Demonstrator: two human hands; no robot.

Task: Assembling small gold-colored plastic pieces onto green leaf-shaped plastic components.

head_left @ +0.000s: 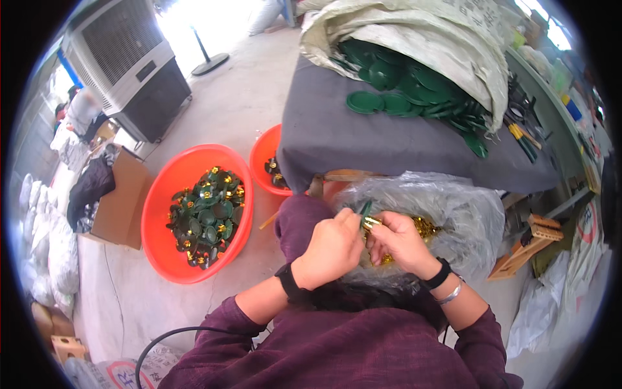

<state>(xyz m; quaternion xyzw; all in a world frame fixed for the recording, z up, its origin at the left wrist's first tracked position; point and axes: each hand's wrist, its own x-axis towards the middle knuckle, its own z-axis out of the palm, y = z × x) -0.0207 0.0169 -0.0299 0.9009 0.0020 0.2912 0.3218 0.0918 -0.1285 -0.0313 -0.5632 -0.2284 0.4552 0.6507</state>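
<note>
My left hand (332,250) is closed, its fingers pinching a dark green plastic disc (366,209) that shows edge-on. Close against it, my right hand (400,242) grips a small shiny gold fitting (372,222) between thumb and fingers. The two pieces meet or nearly meet; the fingers cover where they would join. Below my hands, a clear plastic bag (465,211) lies open with many more gold fittings (424,227) in it. A heap of loose green discs (414,84) spills from a white woven sack (427,29) onto the grey-covered table (324,123).
An orange basin (152,220) to my left holds green discs with gold fittings on them. A smaller orange basin (260,152) stands partly under the table. Tools (521,139) lie at the table's right. A cardboard box (123,201) and an air cooler (123,58) stand left.
</note>
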